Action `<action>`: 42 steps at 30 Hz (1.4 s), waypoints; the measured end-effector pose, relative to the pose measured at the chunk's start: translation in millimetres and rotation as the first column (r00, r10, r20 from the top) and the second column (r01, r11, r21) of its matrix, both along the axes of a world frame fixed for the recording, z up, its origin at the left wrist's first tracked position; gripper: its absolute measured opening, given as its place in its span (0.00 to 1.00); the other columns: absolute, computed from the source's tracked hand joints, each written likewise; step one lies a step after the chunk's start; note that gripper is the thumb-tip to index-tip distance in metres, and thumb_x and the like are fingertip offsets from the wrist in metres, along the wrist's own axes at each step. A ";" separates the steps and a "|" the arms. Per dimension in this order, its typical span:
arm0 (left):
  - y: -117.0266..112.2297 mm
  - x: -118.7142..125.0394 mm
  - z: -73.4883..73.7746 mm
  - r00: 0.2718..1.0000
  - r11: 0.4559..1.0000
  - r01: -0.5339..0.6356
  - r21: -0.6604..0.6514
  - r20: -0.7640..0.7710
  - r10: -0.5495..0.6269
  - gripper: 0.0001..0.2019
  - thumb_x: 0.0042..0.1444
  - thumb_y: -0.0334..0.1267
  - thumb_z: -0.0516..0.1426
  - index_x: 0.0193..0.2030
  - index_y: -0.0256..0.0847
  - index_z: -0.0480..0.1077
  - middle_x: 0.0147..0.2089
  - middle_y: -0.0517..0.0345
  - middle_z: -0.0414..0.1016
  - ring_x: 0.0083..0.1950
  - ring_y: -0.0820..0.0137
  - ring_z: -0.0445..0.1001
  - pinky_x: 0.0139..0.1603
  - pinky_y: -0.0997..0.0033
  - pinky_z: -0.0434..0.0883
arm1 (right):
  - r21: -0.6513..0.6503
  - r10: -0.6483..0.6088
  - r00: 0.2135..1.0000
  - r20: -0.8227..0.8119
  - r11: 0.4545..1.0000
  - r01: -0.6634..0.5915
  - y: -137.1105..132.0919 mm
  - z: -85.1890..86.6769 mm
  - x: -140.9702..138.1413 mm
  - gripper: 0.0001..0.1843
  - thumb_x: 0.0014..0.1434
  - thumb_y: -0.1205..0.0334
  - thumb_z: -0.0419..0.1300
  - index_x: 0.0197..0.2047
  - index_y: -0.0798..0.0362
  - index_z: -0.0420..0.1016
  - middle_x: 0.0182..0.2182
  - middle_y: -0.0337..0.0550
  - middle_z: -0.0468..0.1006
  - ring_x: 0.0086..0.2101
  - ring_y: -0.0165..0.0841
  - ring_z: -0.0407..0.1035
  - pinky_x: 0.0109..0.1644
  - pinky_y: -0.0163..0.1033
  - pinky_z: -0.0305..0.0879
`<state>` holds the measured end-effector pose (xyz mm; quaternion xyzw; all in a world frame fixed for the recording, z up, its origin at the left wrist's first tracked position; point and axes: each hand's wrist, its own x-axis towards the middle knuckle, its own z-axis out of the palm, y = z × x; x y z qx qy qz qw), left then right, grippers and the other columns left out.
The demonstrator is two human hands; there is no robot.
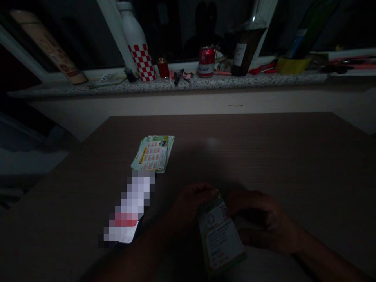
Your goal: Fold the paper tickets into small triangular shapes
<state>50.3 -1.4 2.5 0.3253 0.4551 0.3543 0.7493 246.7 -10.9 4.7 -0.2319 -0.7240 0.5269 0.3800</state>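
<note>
Between the two hands: a small packet of printed cards (220, 239), near the table's close edge, text side up, its green-bordered end tilted toward the wearer.
Left hand (195, 201): closed on the packet's upper left, a thumb lying over the top corner.
Right hand (270, 225): curled, fingertips at the packet's right edge; whether it pinches or merely steadies, I cannot tell.
Handling: thin glossy cards probably slide over one another, so a light, even hold at the edges should keep them square without bending corners.
Light: the hands' shadow dims the print; tipping the face toward the brighter side would likely help reading.
Card pile (152, 152): farther off to the left, slightly fanned, grids of orange print showing.
Phone (127, 237): left of the left forearm, screen blurred out, its far end just beside the pile.
Tabletop (282, 152): dark wood grain.
Granite sill (108, 90): checkered bottle (138, 43), red can (206, 62).
</note>
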 end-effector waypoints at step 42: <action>-12.0 -2.2 2.0 0.966 0.896 -0.057 0.441 -0.202 0.161 0.04 0.50 0.37 0.64 0.31 0.39 0.76 0.31 0.58 0.75 0.33 0.71 0.71 0.33 0.75 0.68 | 0.042 -0.439 0.892 0.107 0.898 0.437 4.6 -3.9 1.0 0.05 0.52 0.63 0.67 0.35 0.50 0.80 0.30 0.42 0.82 0.29 0.33 0.76 0.31 0.36 0.73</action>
